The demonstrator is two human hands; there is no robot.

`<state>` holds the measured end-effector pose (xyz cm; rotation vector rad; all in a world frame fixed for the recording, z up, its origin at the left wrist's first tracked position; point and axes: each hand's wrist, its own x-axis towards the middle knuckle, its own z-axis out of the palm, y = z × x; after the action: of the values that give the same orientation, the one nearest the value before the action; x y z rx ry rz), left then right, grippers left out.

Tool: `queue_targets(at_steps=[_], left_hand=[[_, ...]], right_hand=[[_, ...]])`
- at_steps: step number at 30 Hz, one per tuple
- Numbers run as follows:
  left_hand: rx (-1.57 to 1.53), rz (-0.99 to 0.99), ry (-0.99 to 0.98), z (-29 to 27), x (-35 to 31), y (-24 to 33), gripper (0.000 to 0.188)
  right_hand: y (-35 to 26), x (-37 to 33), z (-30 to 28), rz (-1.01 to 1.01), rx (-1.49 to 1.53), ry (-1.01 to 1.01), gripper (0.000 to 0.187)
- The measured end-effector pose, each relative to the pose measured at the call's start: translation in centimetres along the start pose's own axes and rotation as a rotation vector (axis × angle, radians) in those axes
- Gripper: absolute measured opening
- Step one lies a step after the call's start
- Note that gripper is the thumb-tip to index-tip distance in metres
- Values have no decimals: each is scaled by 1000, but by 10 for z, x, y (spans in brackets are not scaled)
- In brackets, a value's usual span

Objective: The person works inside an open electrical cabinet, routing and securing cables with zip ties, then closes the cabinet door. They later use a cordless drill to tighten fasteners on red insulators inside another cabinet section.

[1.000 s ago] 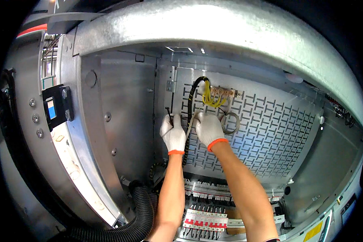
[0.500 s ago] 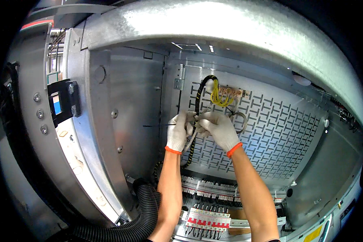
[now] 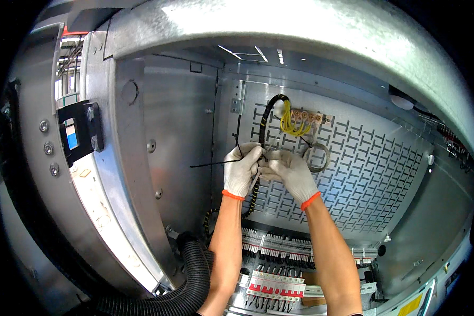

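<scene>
My left hand, in a white knit glove with an orange cuff, is closed at a black spiral-wrapped cable bundle. A thin black cable tie sticks out to the left from its fingers, and another dark strip end points up beside them. My right hand, gloved alike, has its fingers bent together against the bundle from the right. What its fingertips hold is hidden. Above the hands, yellow wires fan out from the bundle to a copper terminal bar.
A coiled grey cable hangs right of my right hand on the slotted metal panel. Below lie a terminal block row and breakers with red levers. A thick black corrugated hose curves beside my left forearm. A metal beam crosses overhead.
Both hands stay at the bundle; the right hand has turned, its fingers more curled. A dark strip end now stands up above the left hand. The whole view has shifted slightly.
</scene>
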<state>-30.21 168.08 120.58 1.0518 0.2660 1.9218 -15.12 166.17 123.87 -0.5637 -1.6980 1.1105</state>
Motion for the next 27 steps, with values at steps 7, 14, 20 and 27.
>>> queue_targets(at_steps=[7,14,20,27], left_hand=[[-10,-4,0,4,2,-1,10],[24,-21,-10,0,2,0,9],[-63,-43,-13,4,1,1,8],[-18,-40,-19,1,3,-4,8]], right_hand=[[1,-1,-4,26,67,27,36],[1,-1,-2,11,36,41,32],[-1,1,-3,-2,-33,24,32],[1,-1,-4,-2,-24,40,33]])
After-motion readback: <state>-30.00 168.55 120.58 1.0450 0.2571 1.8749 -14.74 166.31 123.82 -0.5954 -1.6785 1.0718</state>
